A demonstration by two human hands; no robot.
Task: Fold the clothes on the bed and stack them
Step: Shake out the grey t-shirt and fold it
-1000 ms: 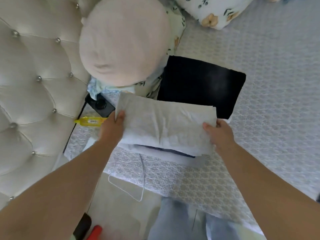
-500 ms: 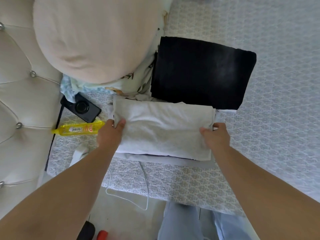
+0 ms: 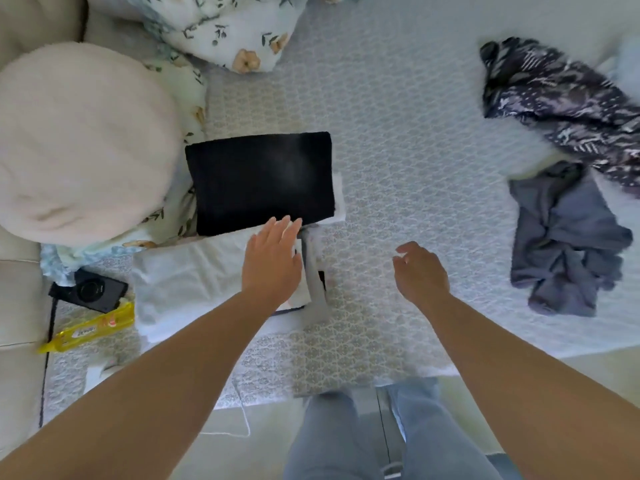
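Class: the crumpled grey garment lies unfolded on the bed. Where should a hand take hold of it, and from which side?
Judging by its pose, pinch the grey garment at its flatter upper edge near the patterned garment, coming from the left, where the open right hand hovers. The lower part is bunched and knotted, so gripping there would likely lift a tangle.

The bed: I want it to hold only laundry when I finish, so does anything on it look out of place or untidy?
Yes. A black camera and a yellow packet lie at the bed's left edge beside the folded white garment. At right, a grey garment and a patterned dark garment lie crumpled.
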